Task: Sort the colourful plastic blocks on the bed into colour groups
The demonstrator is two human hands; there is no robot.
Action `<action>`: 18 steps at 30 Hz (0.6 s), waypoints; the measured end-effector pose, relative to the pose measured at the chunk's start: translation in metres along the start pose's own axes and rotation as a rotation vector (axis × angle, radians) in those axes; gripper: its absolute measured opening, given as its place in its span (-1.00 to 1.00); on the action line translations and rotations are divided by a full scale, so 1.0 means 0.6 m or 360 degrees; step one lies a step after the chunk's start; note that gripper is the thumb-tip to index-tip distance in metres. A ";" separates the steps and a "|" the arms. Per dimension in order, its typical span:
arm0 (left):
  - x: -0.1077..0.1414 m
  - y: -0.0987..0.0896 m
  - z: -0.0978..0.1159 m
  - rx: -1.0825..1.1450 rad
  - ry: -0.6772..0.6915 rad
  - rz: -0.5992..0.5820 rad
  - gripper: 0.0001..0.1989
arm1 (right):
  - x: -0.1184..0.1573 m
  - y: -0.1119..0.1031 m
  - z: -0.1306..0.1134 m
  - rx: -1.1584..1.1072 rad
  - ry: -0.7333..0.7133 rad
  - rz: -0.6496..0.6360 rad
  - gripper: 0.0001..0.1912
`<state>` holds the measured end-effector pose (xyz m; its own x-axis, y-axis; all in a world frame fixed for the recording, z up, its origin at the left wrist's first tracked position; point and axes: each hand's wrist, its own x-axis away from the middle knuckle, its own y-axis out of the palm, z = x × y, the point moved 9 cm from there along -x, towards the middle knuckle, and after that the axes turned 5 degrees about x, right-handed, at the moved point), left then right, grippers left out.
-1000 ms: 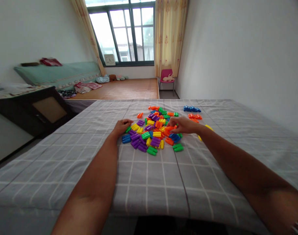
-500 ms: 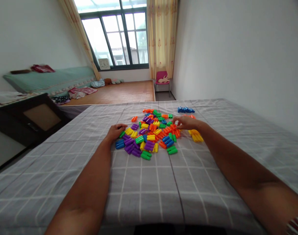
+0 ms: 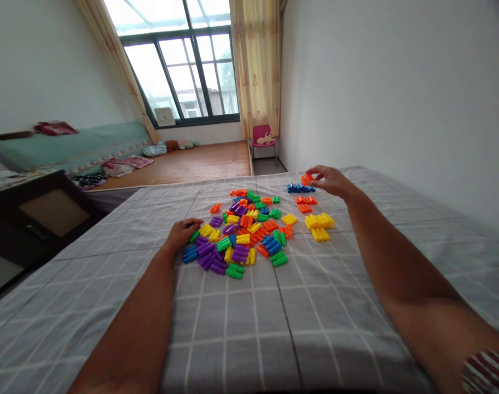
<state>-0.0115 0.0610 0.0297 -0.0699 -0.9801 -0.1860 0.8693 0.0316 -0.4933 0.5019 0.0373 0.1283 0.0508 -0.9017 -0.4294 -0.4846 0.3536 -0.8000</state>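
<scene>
A pile of plastic toy blocks (image 3: 253, 235), each made of short joined tubes in orange, green, purple, yellow or blue, lies on the grey checked cloth (image 3: 233, 323). My right hand (image 3: 331, 181) pinches an orange block (image 3: 307, 179) just above the row of blue blocks (image 3: 301, 188). Nearer to me are orange blocks (image 3: 305, 201) set together and a group of yellow blocks (image 3: 319, 221). At the pile's left edge my left hand (image 3: 182, 232) rests with fingers loosely stretched, against a green block (image 3: 194, 236); its fingertips are partly hidden.
A white wall (image 3: 397, 98) runs along the right. Beyond the cloth-covered surface stand a wooden bed platform (image 3: 200, 158), a pink chair (image 3: 262, 134) with a soft toy, and a window with curtains (image 3: 255, 71). A dark cabinet (image 3: 36, 219) is on the left.
My right hand has moved from the pile to the far right, carrying an orange block over by the blue row. My left hand stays at the pile. The view has shifted slightly.
</scene>
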 end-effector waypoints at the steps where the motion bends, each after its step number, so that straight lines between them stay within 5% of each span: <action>1: 0.000 0.000 0.000 -0.0011 0.0000 0.0001 -0.59 | 0.002 -0.009 0.034 0.0025 0.0103 0.0076 -0.56; 4: -0.002 0.000 -0.002 -0.0025 0.0005 -0.0002 -0.58 | 0.016 0.011 0.101 0.0066 0.0290 0.0109 -0.61; 6: -0.003 -0.001 -0.002 -0.0037 0.0030 0.0002 -0.59 | 0.022 0.044 0.111 0.0048 0.0307 0.0048 -0.64; 11: -0.005 -0.002 -0.007 -0.0087 0.0041 0.0004 -0.59 | 0.014 0.105 0.072 0.0120 0.0115 -0.0055 -0.66; 18: -0.005 -0.002 0.000 -0.0138 0.0074 0.0005 -0.62 | 0.019 0.122 0.063 0.0158 0.0121 -0.0125 -0.70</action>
<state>-0.0123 0.0637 0.0308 -0.0915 -0.9698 -0.2263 0.8239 0.0538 -0.5641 0.5003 0.0623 0.0487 0.0170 -0.9426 -0.3336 -0.3929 0.3005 -0.8691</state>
